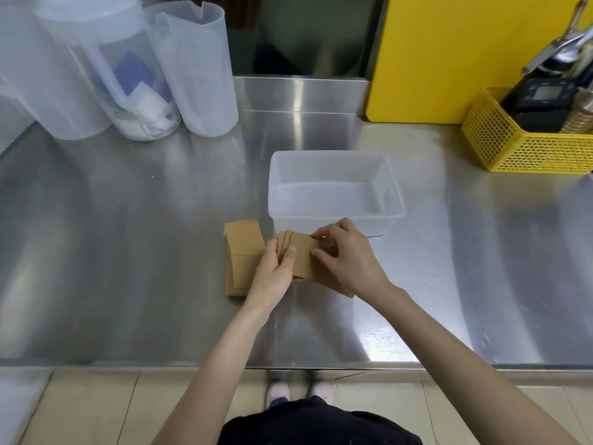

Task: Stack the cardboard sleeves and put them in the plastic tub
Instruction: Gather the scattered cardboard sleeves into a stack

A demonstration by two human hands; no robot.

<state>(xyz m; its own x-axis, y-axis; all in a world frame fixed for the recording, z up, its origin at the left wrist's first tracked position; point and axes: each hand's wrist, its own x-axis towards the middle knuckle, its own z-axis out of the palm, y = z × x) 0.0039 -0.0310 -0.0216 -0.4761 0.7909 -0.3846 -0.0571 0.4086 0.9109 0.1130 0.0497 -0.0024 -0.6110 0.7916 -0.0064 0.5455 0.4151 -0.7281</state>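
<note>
A small bundle of flat brown cardboard sleeves is held between both hands just in front of the plastic tub. My left hand grips its left edge, thumb on top. My right hand pinches its right side with fingertips on the top sleeve. A second pile of cardboard sleeves lies on the steel counter to the left, partly behind my left hand. The translucent plastic tub stands behind the hands with nothing visible inside.
Translucent pitchers stand at the back left of the steel counter. A yellow perforated basket with a black device sits at the far right, and a yellow board leans behind it. The counter's front edge runs below my forearms.
</note>
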